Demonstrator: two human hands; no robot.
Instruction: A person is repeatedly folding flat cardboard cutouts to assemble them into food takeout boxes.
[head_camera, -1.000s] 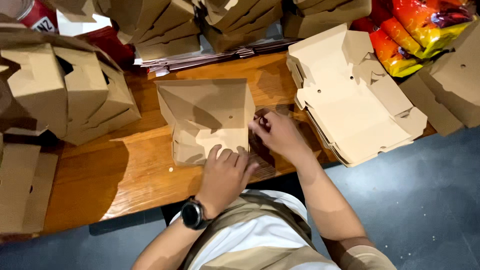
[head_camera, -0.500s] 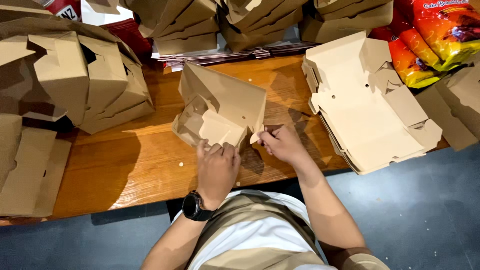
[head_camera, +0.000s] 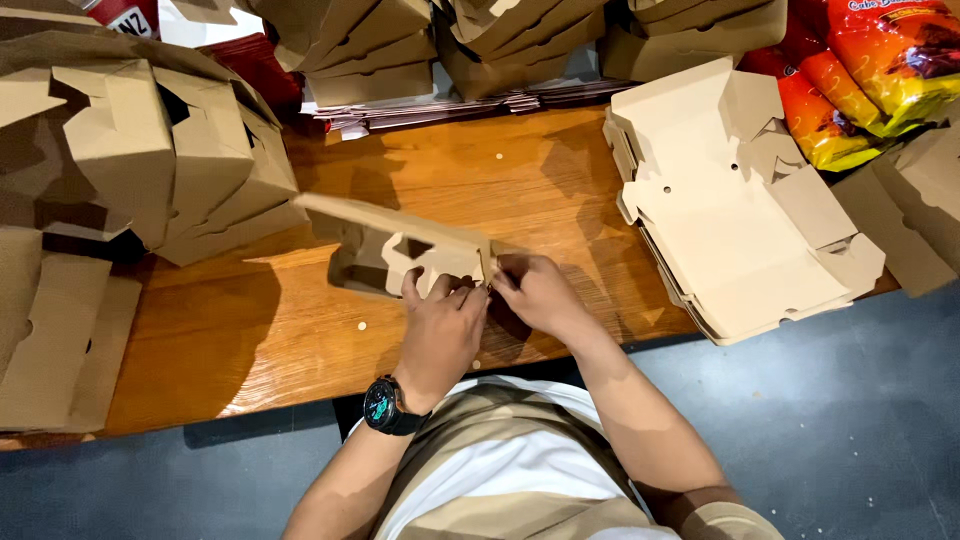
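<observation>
The cardboard box (head_camera: 400, 255) stretches leftward from both hands; left fingers (head_camera: 437, 292) and right fingers (head_camera: 508, 280) pinch its near-right corner.

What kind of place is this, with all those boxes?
Probably a packing spot at a food shop or stall. Folded cardboard boxes pile up on a wooden table, flat unfolded ones wait in a stack, and bright snack bags lie behind.

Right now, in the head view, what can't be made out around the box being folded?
- Fingertips of left hand and right hand: tucked against the cardboard box.
- Box's far side: turned away.
- Stack of flat blanks: count unclear, layers overlap.
- Orange bags: cut by top edge.
</observation>
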